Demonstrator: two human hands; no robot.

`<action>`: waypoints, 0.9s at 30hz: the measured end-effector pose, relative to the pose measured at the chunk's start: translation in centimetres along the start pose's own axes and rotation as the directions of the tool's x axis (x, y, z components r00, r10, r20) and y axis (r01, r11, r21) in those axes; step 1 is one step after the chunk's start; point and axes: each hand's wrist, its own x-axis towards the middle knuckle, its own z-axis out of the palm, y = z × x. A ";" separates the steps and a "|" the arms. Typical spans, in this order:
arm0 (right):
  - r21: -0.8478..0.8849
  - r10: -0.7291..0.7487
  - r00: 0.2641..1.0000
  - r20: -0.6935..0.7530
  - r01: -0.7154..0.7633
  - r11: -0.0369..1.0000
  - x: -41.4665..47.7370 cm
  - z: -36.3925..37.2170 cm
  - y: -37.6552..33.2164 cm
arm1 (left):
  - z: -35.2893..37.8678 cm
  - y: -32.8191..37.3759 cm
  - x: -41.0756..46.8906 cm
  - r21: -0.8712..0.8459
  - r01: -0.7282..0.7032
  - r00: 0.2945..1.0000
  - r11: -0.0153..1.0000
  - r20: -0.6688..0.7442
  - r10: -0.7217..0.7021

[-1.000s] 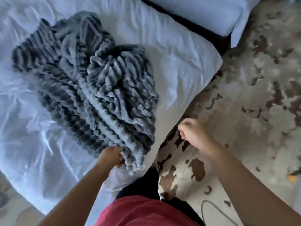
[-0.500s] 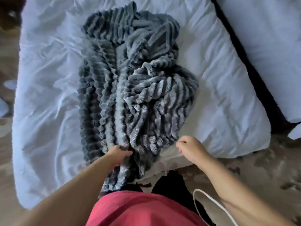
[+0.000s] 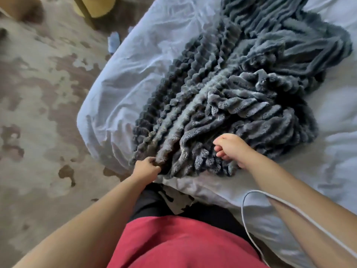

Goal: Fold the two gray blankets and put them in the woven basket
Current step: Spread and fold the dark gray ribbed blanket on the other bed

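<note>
Left hand: our left hand (image 3: 147, 168) keeps its fingers curled tight round the near edge of the gray blanket (image 3: 241, 89), the same hold as a moment ago.
Right hand: here's the change. Our right hand (image 3: 231, 147), which was off by the mattress edge, is now over the blanket's near folds, fingers loosely curled, with nothing in them that we can see.
Blanket: heaped and crumpled on the bed (image 3: 135, 64), ribs running away from us. Whether the heap is one blanket or both, we can't tell.
Basket: not in view.
View: we've swung round, and the rug (image 3: 38, 97) now lies on our left.
Meaning: we judge that folding hasn't begun. With a second grip along that edge we could lift the blanket and shake it flat.
</note>
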 end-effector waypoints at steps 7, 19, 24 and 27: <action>0.343 0.228 0.966 0.126 -0.258 0.903 4.1 4.6 -2.3 | -0.9 -4.3 -1.4 -0.530 0.230 0.968 0.816 0.036 -0.249; 0.539 0.476 0.879 0.010 -0.406 0.738 7.4 5.0 -3.7 | -3.4 -1.9 7.3 -0.254 0.104 0.990 0.962 0.118 -0.075; 0.760 0.499 0.855 -0.142 -0.229 0.608 4.5 1.6 -6.3 | -6.2 5.9 8.5 -0.376 0.066 0.983 0.924 0.183 0.004; 0.863 0.398 0.881 -0.255 0.021 0.506 1.3 -3.9 -11.7 | -10.6 13.7 8.0 -0.581 -0.089 0.971 0.809 0.130 0.200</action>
